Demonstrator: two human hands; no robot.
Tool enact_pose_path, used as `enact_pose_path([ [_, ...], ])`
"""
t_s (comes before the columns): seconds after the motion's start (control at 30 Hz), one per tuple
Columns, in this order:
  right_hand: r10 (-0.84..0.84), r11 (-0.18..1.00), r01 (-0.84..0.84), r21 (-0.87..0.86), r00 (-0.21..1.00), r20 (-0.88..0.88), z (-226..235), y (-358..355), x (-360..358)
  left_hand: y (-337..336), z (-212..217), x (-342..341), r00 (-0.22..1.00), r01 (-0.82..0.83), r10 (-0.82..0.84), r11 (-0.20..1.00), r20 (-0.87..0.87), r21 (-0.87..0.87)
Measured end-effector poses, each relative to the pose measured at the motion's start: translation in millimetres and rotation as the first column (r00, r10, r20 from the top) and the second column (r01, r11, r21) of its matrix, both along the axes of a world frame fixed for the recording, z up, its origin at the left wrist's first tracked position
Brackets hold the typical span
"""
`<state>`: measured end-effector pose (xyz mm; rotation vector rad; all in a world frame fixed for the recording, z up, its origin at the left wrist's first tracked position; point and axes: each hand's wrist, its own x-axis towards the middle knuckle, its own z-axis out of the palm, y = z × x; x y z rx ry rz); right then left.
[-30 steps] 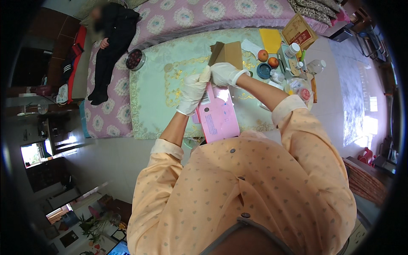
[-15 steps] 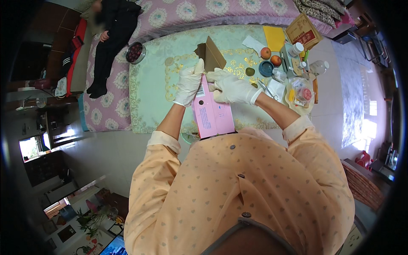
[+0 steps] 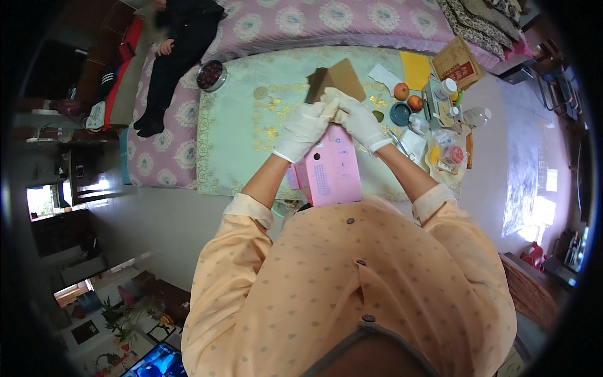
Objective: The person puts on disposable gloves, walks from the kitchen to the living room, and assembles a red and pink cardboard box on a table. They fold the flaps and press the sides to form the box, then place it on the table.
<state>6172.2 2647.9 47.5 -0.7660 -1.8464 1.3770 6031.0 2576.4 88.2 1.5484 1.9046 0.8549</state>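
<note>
A pink cardboard box [image 3: 338, 173] with a dark round spot is held close against my front, its far end between my hands. My left hand [image 3: 301, 131], in a white glove, has its fingers closed at the box's far left edge. White-gloved too, my right hand [image 3: 360, 122] grips the far right edge, and the fingertips of both hands meet. Bare brown cardboard flaps [image 3: 345, 80] stand up just beyond the fingers; where they join the pink box is hidden by the gloves.
A table with a pale green cloth [image 3: 229, 144] lies ahead. On its right are two apples [image 3: 401, 92], a blue-grey bowl [image 3: 400, 114], scissors [image 3: 402, 147], bottles and a tray of packets [image 3: 447, 154]. A bowl of dark fruit [image 3: 211, 76] is far left, near a seated person's legs [image 3: 166, 78].
Both hands have drawn together at the box's far end, fingertips now meeting. The pink box has turned a little, showing a side face, and the brown flaps have swung rightward.
</note>
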Motion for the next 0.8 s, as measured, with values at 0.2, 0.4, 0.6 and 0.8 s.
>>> enact_pose_path([
  [0.2, 0.205, 0.805, -0.501, 0.318, 0.738, 0.643, -7, 17, -12, -7, 11, -5, 0.983, 0.131, -0.131, 0.991, -0.132, -0.012],
  [0.4, 0.077, 0.641, -0.599, 0.479, 0.672, 0.737, -12, 8, -18, -10, 24, 2, 0.997, 0.000, -0.018, 0.976, -0.080, -0.217],
  [0.6, 0.246, 0.886, -0.345, -0.309, 0.916, -0.318, -162, 32, -16, 4, 36, 24, 0.977, 0.090, -0.129, 0.971, -0.170, -0.221],
  [0.8, 0.128, 0.980, -0.159, 0.120, 0.964, 0.233, -73, -21, -38, -27, 13, 6, 0.976, -0.084, 0.098, 0.993, 0.192, -0.082],
])
